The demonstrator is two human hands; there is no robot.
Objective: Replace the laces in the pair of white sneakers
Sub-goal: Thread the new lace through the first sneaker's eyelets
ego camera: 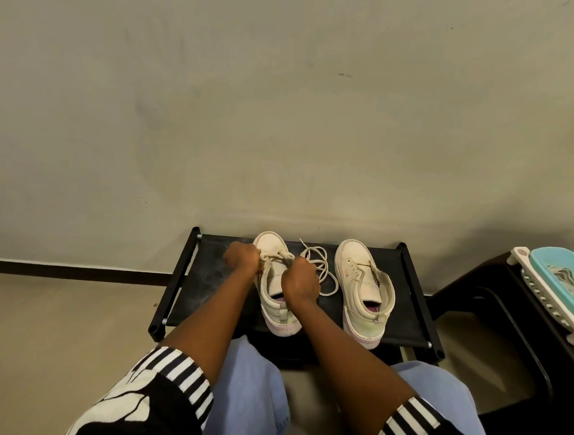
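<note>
Two white sneakers stand side by side on a black rack (213, 285), toes toward the wall. The left sneaker (270, 247) has a cream lace (277, 257) crossing its eyelets. My left hand (241, 259) pinches that lace at the shoe's left side. My right hand (299, 282) grips the lace over the tongue, fingers curled. A loose cream lace (320, 265) lies coiled on the rack between the shoes. The right sneaker (362, 279) shows no lace in its eyelets.
The rack stands against a grey wall (275, 120). A dark stool (497, 307) sits at the right, carrying a white and turquoise basket (554, 273). My knees in light blue trousers (249, 397) are just below the rack.
</note>
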